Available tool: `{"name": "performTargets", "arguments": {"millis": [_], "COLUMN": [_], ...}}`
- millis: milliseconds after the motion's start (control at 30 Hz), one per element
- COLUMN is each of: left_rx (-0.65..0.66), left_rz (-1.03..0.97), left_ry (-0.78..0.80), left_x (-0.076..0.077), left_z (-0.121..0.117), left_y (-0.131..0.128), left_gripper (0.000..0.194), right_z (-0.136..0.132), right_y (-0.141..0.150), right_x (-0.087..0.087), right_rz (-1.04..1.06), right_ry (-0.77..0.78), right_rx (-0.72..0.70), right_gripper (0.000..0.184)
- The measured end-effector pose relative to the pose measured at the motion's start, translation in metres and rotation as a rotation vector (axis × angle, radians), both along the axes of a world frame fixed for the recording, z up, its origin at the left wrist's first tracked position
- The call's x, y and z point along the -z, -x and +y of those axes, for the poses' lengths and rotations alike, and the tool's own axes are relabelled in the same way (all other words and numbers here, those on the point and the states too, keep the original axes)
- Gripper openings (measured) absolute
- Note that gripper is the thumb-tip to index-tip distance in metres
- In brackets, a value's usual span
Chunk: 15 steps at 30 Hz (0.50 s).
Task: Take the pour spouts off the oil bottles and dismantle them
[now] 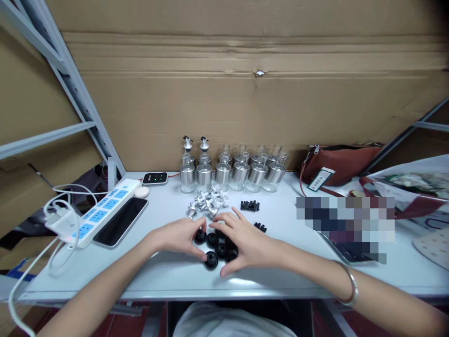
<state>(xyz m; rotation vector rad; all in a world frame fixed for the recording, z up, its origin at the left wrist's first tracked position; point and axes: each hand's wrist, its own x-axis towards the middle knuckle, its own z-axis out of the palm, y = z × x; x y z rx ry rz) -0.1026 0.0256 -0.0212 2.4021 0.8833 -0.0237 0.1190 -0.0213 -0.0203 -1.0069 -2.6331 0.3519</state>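
A loose cluster of round black stoppers [211,260] lies on the table near its front edge. My left hand [177,238] curves round the cluster's left side, fingers apart, its thumb and fingertips at the outer stoppers. From the right, my right hand [250,241] arches over the cluster with spread fingers and hides part of it. Just behind lies a pile of silver pourer spouts [208,202]. Small black parts [249,206] form a group to its right, with a second group of small black parts [260,227] nearer my right hand.
Steel-banded glass bottles [223,175] stand in rows at the back; two rear ones carry pourers [187,142]. Left are a power strip [105,208], a phone [121,222] and a black device [155,178]. Right are a brown bag [345,164] and a blurred-out patch. Cardboard [210,103] stands behind.
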Motion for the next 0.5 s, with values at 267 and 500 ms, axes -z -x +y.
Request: {"name": "performTargets", "arguments": {"millis": [267, 500], "left_rx": [-0.052, -0.138], "left_rz": [-0.135, -0.273], "left_ry": [-0.203, -0.487], "left_x": [0.0, 0.013], "left_z": [0.007, 0.022], "left_y": [0.002, 0.009], "left_gripper": [0.044, 0.03], "right_z": [0.12, 0.211], "right_y": [-0.003, 0.01], "right_x": [-0.076, -0.097], "right_rz": [0.146, -0.035], "right_ry": [-0.283, -0.175], "right_rx": [0.521, 0.682], "right_gripper": [0.03, 0.034]}}
